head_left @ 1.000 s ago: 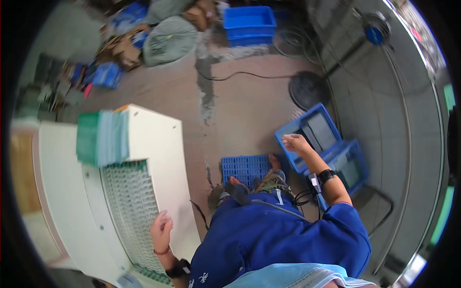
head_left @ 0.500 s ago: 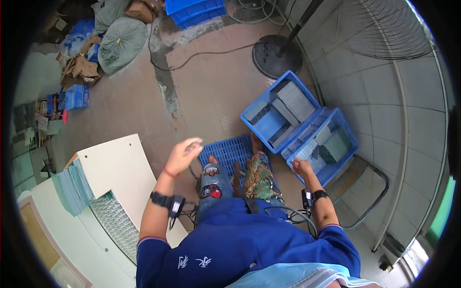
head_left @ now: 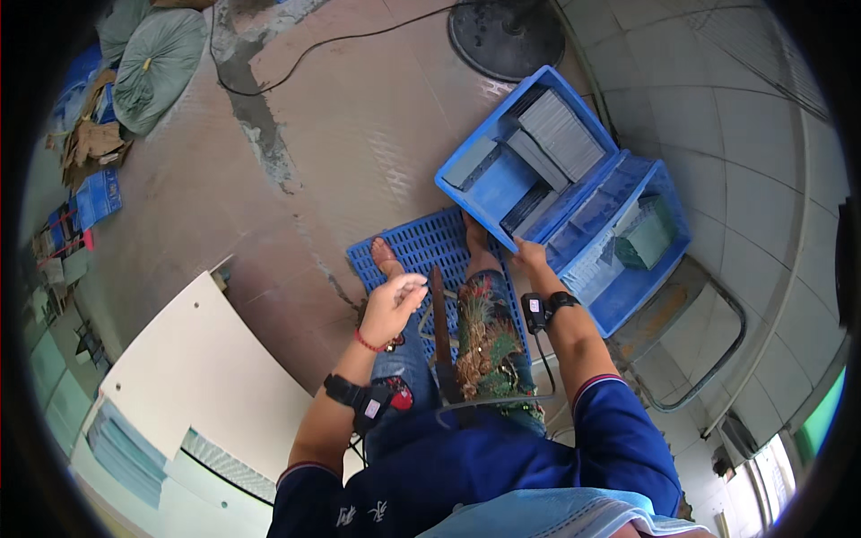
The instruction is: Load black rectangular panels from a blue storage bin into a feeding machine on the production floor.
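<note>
My right hand [head_left: 531,255] is at the near corner of a blue plastic crate [head_left: 480,223], its fingers closed on the rim. Inside that crate stand stacks of thin grey plates [head_left: 560,134], with bare blue bottom between them. Over my left knee hovers my left hand [head_left: 395,309], empty, its fingers loosely bent and slightly apart. A second blue crate [head_left: 668,238] adjoins the first on the right and holds a block of greenish plates [head_left: 647,235]. Each forearm wears a black strap with a small device.
Under my feet lies a blue slatted plastic mat [head_left: 408,235]. A cream cabinet [head_left: 193,359] stands at the left, a black round fan base [head_left: 507,40] beyond the crates. A metal-framed chair [head_left: 717,359] sits at the right by the tiled wall. A cable [head_left: 332,40] crosses the floor.
My right hand has moved left from the right crate to the left crate's near corner and closed there. My left hand has shifted right and nearer. The view has tilted nearer to me.
</note>
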{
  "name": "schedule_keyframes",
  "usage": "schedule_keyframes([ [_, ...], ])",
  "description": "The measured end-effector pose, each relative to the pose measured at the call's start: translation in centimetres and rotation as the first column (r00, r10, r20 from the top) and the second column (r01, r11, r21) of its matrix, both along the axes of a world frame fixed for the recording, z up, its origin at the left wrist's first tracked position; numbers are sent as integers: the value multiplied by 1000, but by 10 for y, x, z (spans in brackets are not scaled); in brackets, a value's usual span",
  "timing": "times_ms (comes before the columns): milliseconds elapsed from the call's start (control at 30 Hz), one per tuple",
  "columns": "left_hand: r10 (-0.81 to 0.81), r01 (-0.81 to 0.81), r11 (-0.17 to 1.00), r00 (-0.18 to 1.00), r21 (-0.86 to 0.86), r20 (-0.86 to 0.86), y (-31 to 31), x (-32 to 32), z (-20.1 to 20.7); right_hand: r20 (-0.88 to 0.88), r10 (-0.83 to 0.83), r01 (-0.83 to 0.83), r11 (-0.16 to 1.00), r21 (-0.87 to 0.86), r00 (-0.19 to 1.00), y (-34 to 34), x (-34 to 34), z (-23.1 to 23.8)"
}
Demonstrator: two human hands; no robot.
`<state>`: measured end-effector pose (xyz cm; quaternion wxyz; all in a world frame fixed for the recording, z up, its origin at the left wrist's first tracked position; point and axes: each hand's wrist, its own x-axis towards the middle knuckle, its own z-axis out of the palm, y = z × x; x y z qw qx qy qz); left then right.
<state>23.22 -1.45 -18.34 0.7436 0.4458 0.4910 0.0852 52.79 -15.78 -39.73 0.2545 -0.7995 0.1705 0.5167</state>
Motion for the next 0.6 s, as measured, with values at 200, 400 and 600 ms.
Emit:
schedule_keyframes([
  [200, 93, -97, 994, 992, -42, -87, 4, -36, -42, 93, 184, -173, 978, -118, 978, 17, -11, -88],
  [400, 131, -159, 979, 970, -130, -203, 11, -40, -79, 296, 183, -95, 953, -289, 937, 20, 3, -150],
  [600, 102, -135, 969, 981, -206, -166, 9, -34, -107, 310, 279, 60, 648, -759, 909, 69, -7, -158],
])
